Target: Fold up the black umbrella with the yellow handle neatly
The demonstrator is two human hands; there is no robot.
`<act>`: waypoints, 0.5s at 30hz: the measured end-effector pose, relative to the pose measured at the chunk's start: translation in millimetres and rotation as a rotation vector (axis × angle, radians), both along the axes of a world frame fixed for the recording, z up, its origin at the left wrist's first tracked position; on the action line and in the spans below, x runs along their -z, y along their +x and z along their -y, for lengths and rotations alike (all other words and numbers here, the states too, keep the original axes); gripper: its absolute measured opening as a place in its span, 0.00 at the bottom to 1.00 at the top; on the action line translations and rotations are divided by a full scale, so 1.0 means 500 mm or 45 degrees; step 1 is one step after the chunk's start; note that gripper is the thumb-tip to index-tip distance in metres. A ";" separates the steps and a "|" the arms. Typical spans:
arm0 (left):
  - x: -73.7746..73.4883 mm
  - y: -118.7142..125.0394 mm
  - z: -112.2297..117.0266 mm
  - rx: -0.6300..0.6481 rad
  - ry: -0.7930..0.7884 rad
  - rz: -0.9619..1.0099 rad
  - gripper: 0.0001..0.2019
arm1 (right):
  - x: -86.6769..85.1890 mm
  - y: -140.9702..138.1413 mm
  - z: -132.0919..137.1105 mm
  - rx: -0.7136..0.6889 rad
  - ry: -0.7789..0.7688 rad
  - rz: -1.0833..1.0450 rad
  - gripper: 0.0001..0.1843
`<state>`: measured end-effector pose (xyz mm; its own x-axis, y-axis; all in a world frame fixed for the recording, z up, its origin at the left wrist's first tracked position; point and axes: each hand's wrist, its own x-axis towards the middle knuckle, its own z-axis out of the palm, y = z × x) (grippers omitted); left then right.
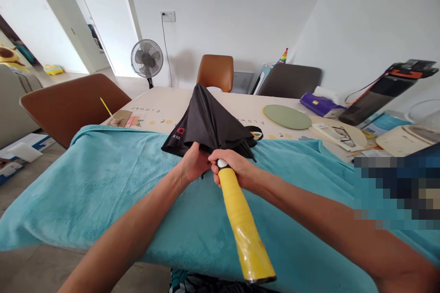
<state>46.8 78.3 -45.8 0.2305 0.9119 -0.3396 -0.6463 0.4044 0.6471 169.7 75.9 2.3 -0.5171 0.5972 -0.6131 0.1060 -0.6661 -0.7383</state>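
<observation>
A black umbrella [209,116] lies partly folded, its canopy loose and pointing away from me and its yellow handle [240,219] coming toward me. My right hand [233,167] is closed around the top of the handle, beside a white button [222,163]. Just left of it, my left hand [195,163] grips the umbrella at the canopy's near edge. Its thumb lies against the black cloth, while most of its fingers are hidden. Under both hands spreads a teal blanket [113,183]. A black strap loop [256,132] sticks out at the canopy's right.
The blanket covers the near part of a cream table [178,96]. On the right are a green oval mat [287,116], a purple tissue pack [321,104], glasses [343,136] and a dark bottle [378,96]. Chairs [215,72] and a fan [147,58] stand beyond.
</observation>
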 end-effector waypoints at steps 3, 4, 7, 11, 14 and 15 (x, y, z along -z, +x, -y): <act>-0.013 0.005 0.012 0.042 -0.033 -0.076 0.13 | 0.000 0.015 -0.018 -0.023 0.108 0.133 0.07; -0.017 0.008 0.017 0.079 -0.040 -0.109 0.12 | 0.005 0.016 -0.021 -0.037 0.150 0.180 0.06; -0.021 0.018 0.027 0.166 -0.039 -0.150 0.11 | 0.029 0.009 -0.021 -0.103 0.298 0.346 0.04; -0.011 0.024 0.021 0.049 -0.170 -0.264 0.09 | 0.054 -0.021 -0.013 -0.193 0.471 0.557 0.01; -0.001 0.024 0.014 -0.061 -0.225 -0.263 0.08 | 0.054 -0.038 -0.013 -0.301 0.509 0.645 0.04; 0.001 0.023 0.013 -0.072 -0.222 -0.238 0.09 | 0.050 -0.041 -0.014 -0.353 0.510 0.659 0.04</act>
